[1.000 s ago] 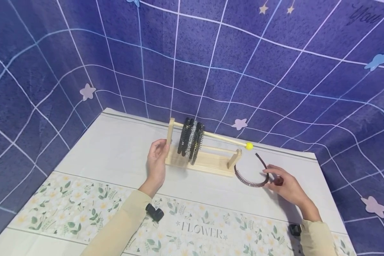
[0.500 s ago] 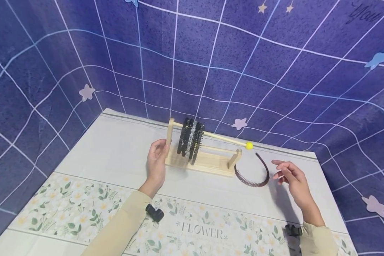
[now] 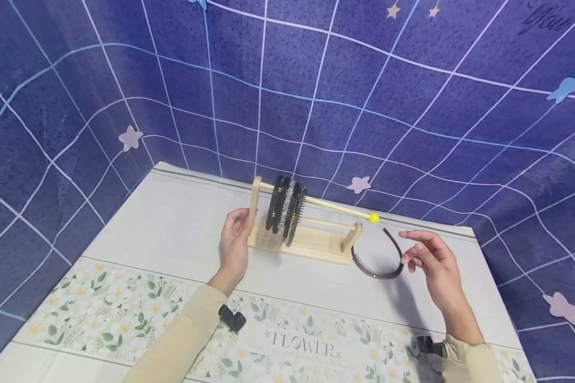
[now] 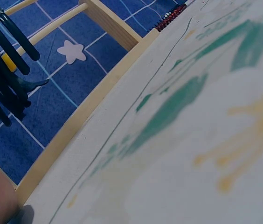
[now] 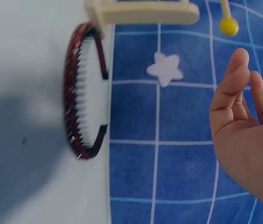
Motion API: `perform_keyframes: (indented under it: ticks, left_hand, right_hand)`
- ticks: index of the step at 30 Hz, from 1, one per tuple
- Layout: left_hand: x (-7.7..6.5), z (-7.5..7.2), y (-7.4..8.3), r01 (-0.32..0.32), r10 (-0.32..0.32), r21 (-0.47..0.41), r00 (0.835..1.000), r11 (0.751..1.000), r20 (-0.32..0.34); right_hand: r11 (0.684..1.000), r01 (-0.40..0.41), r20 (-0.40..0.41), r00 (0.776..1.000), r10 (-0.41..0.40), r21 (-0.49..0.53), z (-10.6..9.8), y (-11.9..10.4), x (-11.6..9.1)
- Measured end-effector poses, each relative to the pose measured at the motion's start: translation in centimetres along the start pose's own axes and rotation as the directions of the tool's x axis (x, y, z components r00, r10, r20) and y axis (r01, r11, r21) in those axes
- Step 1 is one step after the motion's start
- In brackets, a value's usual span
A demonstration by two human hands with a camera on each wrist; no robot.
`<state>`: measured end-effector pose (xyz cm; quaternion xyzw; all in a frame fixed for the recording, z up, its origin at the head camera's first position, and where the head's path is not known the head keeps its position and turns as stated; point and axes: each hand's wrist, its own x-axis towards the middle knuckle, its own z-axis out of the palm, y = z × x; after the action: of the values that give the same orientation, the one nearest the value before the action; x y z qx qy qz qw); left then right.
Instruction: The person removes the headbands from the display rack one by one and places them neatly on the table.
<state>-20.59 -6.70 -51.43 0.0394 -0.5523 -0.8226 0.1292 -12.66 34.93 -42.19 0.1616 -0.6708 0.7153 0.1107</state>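
Note:
My left hand (image 3: 235,239) grips the left upright of a wooden stand (image 3: 321,246), thumb in front and fingertips hidden behind it. Several black and glittery silver headbands (image 3: 287,210) hang on the stand's upper rod, which ends in a yellow ball (image 3: 374,218). In the left wrist view these headbands (image 4: 1,60) hang with their tips free. A dark red toothed headband (image 5: 71,88) lies on the table at the stand's right end. My right hand (image 3: 441,266) hovers above its right side, fingers loosely bent, holding nothing.
A lower rod (image 3: 328,222) runs to the stand's short right post (image 3: 351,239). A white table cover (image 3: 172,239) with a flower-print band lies beneath. A blue grid-patterned curtain (image 3: 287,117) rises behind the table's back edge.
My right hand has let go of the dark red headband, drawn back to the right, then risen and shifted slightly left. The left hand and stand have not moved.

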Motion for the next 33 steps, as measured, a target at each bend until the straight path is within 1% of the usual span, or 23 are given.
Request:
perform_keyframes:
  ticks: [4,9,15,20,24,29,33]
  left_hand:
    - [0.1,0.0,-0.1,-0.002,0.002,-0.004,1.0,1.0,0.002]
    - [0.1,0.0,-0.2,-0.004,0.004,-0.009,1.0,1.0,0.004]
    - [0.1,0.1,-0.2,-0.003,0.003,-0.012,1.0,1.0,0.006]
    - [0.1,0.1,-0.1,0.002,-0.002,-0.01,1.0,1.0,0.0]
    - [0.0,0.1,0.1,0.007,-0.007,-0.004,1.0,1.0,-0.008]
    - [0.0,0.1,0.1,0.009,-0.009,0.011,1.0,1.0,-0.009]
    - [0.0,0.0,0.1,0.0,0.0,0.02,1.0,1.0,-0.004]
  right_hand:
    - [0.999,0.024,0.009,1.0,-0.024,-0.025,1.2,-0.7,0.3]
    - [0.998,0.058,0.044,0.997,-0.058,0.003,2.6,-0.9,0.7]
    - [0.998,0.059,0.044,0.997,-0.059,-0.009,4.5,-1.1,1.2]
    - [0.999,0.026,0.014,1.0,-0.026,-0.02,6.1,-1.2,1.4]
    - [1.0,-0.024,-0.017,1.0,0.023,-0.021,7.4,-1.1,1.4]
    - [0.996,-0.085,-0.049,0.995,0.085,-0.013,9.0,-0.7,1.4]
    - [0.992,-0.123,-0.056,0.991,0.122,-0.015,10.3,-0.5,1.4]
